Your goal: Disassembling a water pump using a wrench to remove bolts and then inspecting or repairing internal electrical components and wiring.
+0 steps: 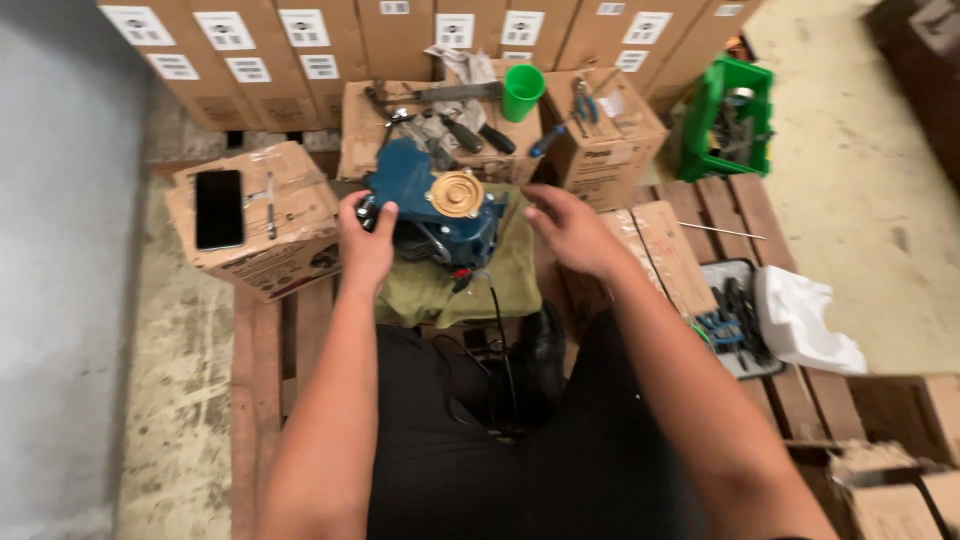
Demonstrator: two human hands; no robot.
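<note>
- Our left hand (365,245) gripped the blue pump (440,212), which sat on a green cloth (440,290) among boxes.
- Our right hand (570,228) hovered spread beside it, holding nothing.
- Steadying the pump firmly on both sides seemed wisest.

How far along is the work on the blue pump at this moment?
Looks done: blue pump sits on the green cloth, brass fitting exposed, tools laid out on the cardboard box. In hand: left hand grips the pump's side; right hand hovers open, empty. Left: cannot tell; the pump appears largely assembled.
</note>
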